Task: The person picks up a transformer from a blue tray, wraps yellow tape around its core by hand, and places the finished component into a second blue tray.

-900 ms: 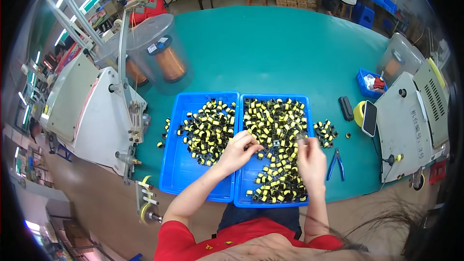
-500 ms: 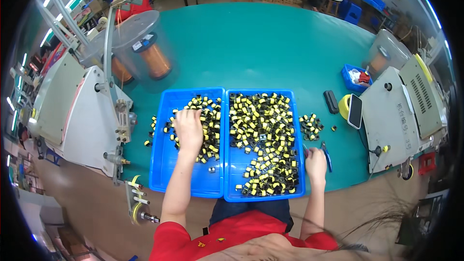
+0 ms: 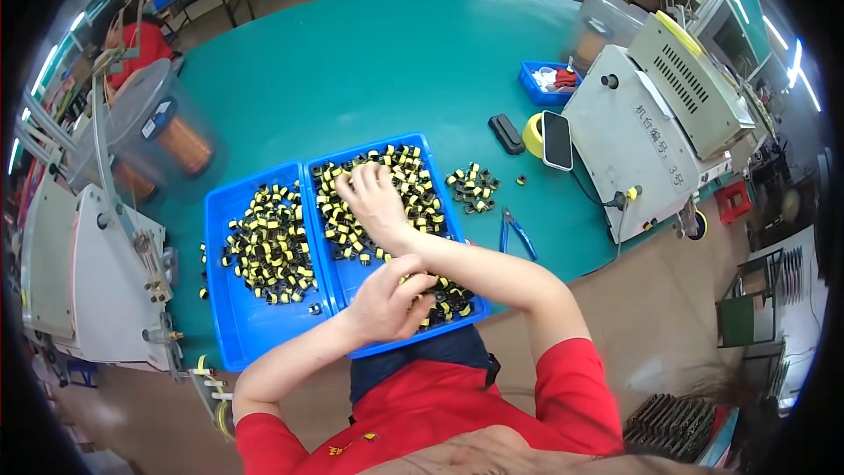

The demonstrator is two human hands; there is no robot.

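Small black coil bobbins with yellow tape (image 3: pixel 356 253) fill much of the right blue tray (image 3: pixel 347 286). My right hand (image 3: pixel 376 202) reaches across the far part of that tray, palm down and open, its fingers spread on the bobbins. Closer to me, my left hand (image 3: pixel 391 299) hovers at the front of the same tray with fingers curled in. A bit of yellow shows between its thumb and fingers; whether it is held or lies behind is unclear. More bobbins (image 3: pixel 268 246) are heaped in the left blue tray (image 3: pixel 230 321).
Blue-handled nippers (image 3: pixel 517 233) lie right of the trays, near a loose bobbin pile (image 3: pixel 472 186). Beyond are a phone (image 3: pixel 556 141), a black case (image 3: pixel 505 134) and a small blue box (image 3: pixel 529 79). Machines stand at right (image 3: pixel 637 132) and left (image 3: pixel 105 273), with copper wire spools (image 3: pixel 183 142).
My left hand has left the left tray for the front of the right one. My right hand has moved from beside the nippers onto the bobbins. The view has swung rightward.
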